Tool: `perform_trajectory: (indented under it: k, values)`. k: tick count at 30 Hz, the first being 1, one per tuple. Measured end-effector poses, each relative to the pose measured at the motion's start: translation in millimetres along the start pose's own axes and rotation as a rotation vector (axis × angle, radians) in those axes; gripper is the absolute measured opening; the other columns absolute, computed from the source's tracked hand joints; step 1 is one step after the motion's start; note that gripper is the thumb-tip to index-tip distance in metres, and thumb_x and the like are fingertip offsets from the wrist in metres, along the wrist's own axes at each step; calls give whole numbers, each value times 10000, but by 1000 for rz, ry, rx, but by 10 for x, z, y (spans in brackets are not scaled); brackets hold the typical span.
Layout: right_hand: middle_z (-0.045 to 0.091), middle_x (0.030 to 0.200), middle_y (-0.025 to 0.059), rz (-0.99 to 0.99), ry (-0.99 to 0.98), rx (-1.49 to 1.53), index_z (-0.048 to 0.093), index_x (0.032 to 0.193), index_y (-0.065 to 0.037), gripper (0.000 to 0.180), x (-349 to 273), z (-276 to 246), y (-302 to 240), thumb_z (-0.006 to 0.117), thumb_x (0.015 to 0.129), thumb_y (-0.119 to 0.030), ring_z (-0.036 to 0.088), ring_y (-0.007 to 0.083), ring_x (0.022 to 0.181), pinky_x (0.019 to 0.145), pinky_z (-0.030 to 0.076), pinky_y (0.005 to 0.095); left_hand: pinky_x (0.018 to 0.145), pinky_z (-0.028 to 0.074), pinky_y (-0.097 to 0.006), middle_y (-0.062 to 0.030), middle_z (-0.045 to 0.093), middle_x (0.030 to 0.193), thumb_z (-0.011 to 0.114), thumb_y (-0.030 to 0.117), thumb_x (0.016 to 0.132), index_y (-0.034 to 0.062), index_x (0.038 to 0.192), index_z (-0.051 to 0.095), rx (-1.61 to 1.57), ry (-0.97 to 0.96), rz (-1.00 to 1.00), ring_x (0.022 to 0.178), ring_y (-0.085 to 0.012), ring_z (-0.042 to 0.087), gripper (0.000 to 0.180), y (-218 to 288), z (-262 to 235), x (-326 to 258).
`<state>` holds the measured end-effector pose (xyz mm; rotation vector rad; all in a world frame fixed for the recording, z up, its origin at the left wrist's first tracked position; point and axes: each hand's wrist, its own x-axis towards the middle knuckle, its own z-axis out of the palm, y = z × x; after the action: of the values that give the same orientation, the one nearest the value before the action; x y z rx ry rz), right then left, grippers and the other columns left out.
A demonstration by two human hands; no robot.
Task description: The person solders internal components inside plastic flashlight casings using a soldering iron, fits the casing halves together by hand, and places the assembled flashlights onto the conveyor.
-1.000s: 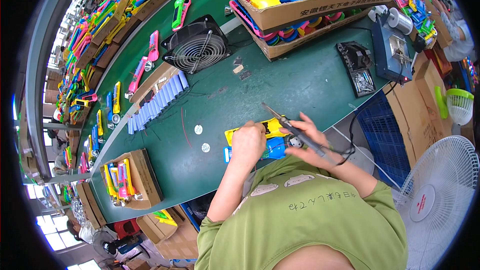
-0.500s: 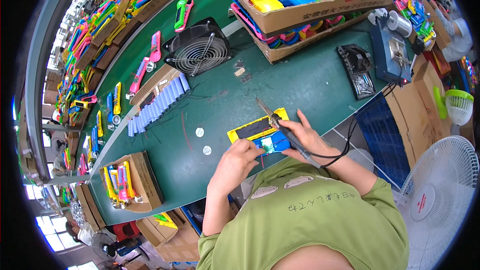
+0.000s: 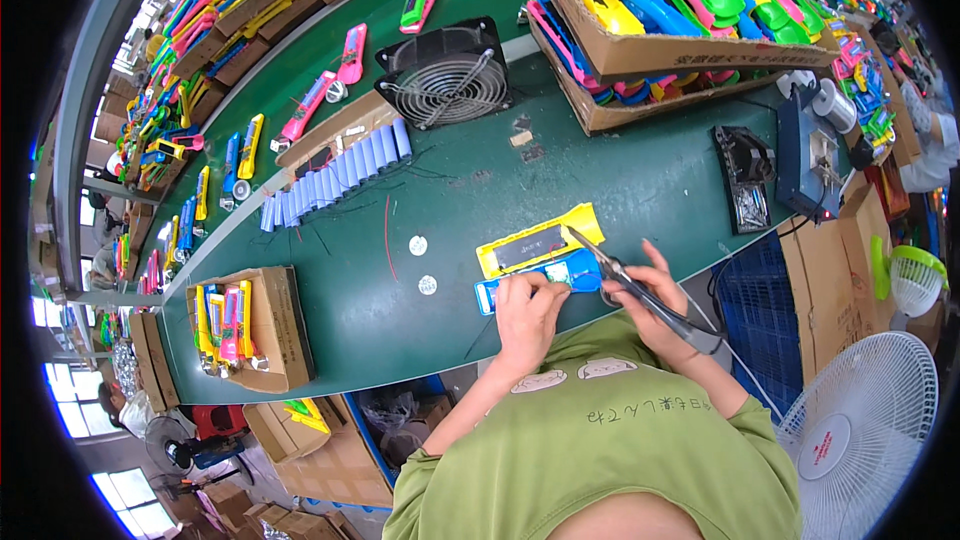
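Note:
A blue plastic housing (image 3: 581,269) with a small circuit board (image 3: 557,272) lies on the green table, its near side toward me. Just beyond it rests a yellow housing (image 3: 492,259) with a dark panel. My left hand (image 3: 527,320) is bent over the blue housing, thumb and fingers pinched together at the board; what sits between the fingertips is hidden. A soldering iron (image 3: 672,318) is held in my right hand (image 3: 655,290), index finger raised. Its metal tip points away to the left, over the yellow housing's right part.
Light-blue cylindrical cells (image 3: 340,175) with wires stand in a row beside a black fan (image 3: 447,80). Cartons of coloured housings (image 3: 700,60) sit at the back right, near a blue soldering station (image 3: 808,155) and black tray (image 3: 742,180). A small carton (image 3: 290,330) stands left.
The iron's tip has drawn back from beyond the yellow housing to over it. My left hand has shifted right along the blue housing. The whole view has turned slightly.

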<state>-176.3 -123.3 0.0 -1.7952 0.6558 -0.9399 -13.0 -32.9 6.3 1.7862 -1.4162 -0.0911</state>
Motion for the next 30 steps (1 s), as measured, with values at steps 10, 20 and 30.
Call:
perform_trajectory:
  k: [10, 20, 30]
  values:
    - [600, 649, 33, 215, 279, 214, 519, 910, -7, 177, -279, 30, -45, 611, 759, -23, 604, 107, 659, 1035, 247, 460, 700, 417, -360, -144, 485, 876, 645, -55, 625, -4, 681, 537, -80, -168, -199, 827, -289, 497, 133, 40, -167, 123]
    - [595, 661, 24, 296, 265, 274, 546, 902, 2, 166, -291, 95, 3, 619, 754, -18, 592, 89, 641, 1038, 257, 426, 707, 415, -363, -143, 481, 858, 629, -63, 610, -8, 670, 528, -48, -150, -186, 829, -298, 492, 129, 44, -136, 105]
    - [589, 737, 44, 349, 298, 342, 551, 906, 16, 166, -300, 99, 9, 622, 758, -8, 604, 103, 627, 1043, 252, 433, 722, 397, -357, -126, 481, 862, 623, -27, 615, 4, 666, 539, -1, -137, -185, 834, -277, 490, 102, 38, -105, 107]
